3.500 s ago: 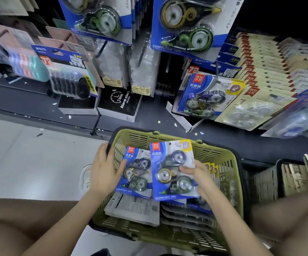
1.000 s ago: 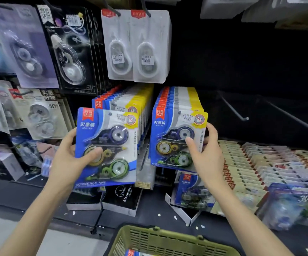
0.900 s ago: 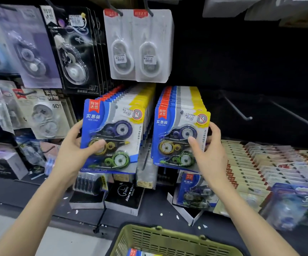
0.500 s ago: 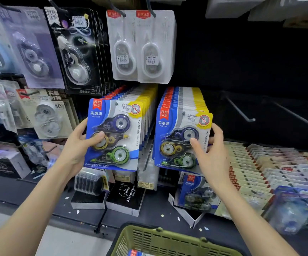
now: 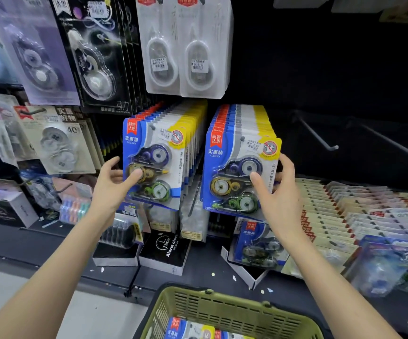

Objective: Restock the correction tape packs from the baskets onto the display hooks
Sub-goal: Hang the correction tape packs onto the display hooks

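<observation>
Two rows of blue correction tape packs hang side by side on display hooks. My left hand (image 5: pixel 111 189) pinches the front pack of the left row (image 5: pixel 158 165), thumb on its yellow dispenser and fingers at its left edge. My right hand (image 5: pixel 280 196) holds the front pack of the right row (image 5: pixel 237 172), thumb on the blister and fingers behind the right edge. A hook tip shows through the hole at the top of each of these packs. The green basket (image 5: pixel 222 305) stands below with more packs (image 5: pixel 188 329) inside.
Two bare hooks, one nearer (image 5: pixel 320 138) and one further right (image 5: pixel 393 145), jut out right of the rows. White tape packs (image 5: pixel 185 52) hang above. Black alarm clock boxes (image 5: pixel 166 250) and a boxed pack (image 5: pixel 256 243) sit on the shelf, with fanned card packs (image 5: pixel 359 211) to the right.
Both hands have carried packs up from the basket to the hooks. In the last second the left pack moved right and back against the left row; the right pack barely moved.
</observation>
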Tool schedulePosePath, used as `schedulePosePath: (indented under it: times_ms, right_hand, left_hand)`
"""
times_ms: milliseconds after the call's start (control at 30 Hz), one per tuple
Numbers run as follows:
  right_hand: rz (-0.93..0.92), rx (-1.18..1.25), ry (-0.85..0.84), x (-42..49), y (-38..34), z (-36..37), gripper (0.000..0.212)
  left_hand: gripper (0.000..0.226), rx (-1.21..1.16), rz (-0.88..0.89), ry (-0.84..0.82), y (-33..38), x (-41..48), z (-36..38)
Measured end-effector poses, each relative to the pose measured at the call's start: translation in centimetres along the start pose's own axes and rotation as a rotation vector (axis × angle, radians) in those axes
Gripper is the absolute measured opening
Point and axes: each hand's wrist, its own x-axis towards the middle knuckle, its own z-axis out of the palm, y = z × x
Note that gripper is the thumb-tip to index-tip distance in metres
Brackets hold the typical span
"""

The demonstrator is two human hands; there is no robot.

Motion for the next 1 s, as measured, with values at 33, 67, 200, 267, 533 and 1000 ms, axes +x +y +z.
schedulePosePath:
  times_ms: [33, 67, 200, 267, 533, 1000]
  right_hand:
    - [0.003, -0.003, -0.003, 0.0, 0.1, -0.1, 0.060]
    - [0.010, -0.009, -0.002, -0.1, 0.2, -0.2, 0.062]
    - [0.050, -0.002, 0.082, -2.4, 1.6, -1.4, 0.058]
    - [0.071, 0.046, 0.121, -5.3, 3.3, -1.9, 0.041]
    - [0.466, -0.430, -0.459, -21.9, 17.4, -1.4, 0.030]
    - [0.412, -0.353, -1.484, -34.2, 17.5, 4.9, 0.081]
  left_hand:
    - [0.073, 0.029, 0.005, 0.026, -0.4, -0.2, -0.1]
    - [0.072, 0.055, 0.012, 0.053, -0.7, -0.7, -0.2]
    - [0.062, 0.123, 0.011, 0.175, -3.3, -4.0, -0.2]
    - [0.056, 0.247, -0.026, 0.156, -6.1, -6.6, -0.1]
    - [0.081, 0.867, -0.035, -0.377, -19.5, -19.9, -1.1]
    - [0.077, 0.957, -0.102, -0.473, -22.9, -24.6, -1.8]
